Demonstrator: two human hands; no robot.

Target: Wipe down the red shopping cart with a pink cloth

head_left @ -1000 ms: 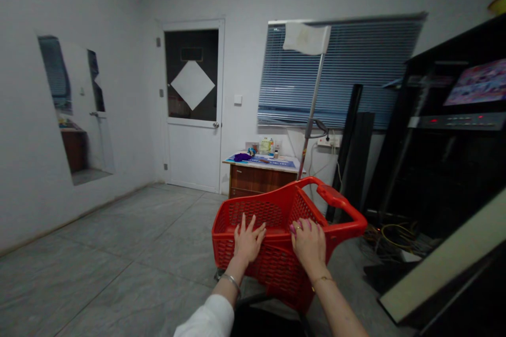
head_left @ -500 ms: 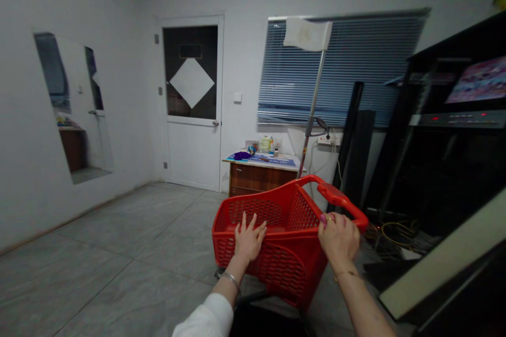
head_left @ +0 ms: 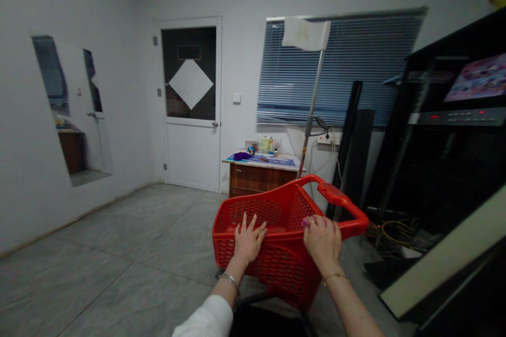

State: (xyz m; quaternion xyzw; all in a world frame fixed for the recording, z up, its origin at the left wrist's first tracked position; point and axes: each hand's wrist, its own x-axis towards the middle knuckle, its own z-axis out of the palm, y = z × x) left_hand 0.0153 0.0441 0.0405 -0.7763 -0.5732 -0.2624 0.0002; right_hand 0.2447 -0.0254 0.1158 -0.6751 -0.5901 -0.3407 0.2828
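Fingers [head_left: 244,221] of the left hand [head_left: 248,245] are resting spread and unclenched against the red, perforated plastic shopping cart [head_left: 286,268], seemingly steadying it on the smooth grey floor [head_left: 158,231], while the right hand [head_left: 323,242] is apparently clasping something pink [head_left: 305,222] at its rim.

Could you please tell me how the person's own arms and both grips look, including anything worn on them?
The left arm has a white sleeve and a silver-coloured bangle at the wrist. The right arm shows no sleeve in view, only a thin gold-coloured bracelet. Both grips are ungloved; the right grip wears a ring.
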